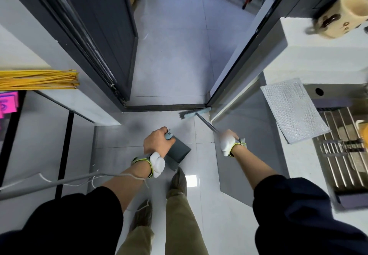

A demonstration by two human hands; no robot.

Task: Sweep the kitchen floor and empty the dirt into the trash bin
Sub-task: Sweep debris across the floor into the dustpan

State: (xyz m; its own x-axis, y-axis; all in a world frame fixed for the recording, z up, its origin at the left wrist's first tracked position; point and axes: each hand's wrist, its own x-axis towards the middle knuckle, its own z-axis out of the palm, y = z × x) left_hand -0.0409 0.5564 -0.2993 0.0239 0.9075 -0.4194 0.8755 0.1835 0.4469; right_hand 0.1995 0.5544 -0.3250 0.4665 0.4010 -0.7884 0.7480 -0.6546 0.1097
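Observation:
My left hand [158, 142] grips the handle of a dark grey dustpan [177, 155], which hangs just above the pale tiled floor [173, 59] in front of my feet. My right hand [229, 141] is closed around the thin metal pole of a broom. The broom's pale blue head [196, 113] with grey bristles rests on the floor by the dark door threshold [165, 107], against the right door frame. No trash bin is in view.
A dark open door [103, 35] stands at left, with a white counter holding yellow sticks [39, 79]. At right are a white counter [310, 59], a mesh filter [292, 109], a metal dish rack [346, 155] and a mug [338, 19]. A grey cable [59, 181] crosses lower left.

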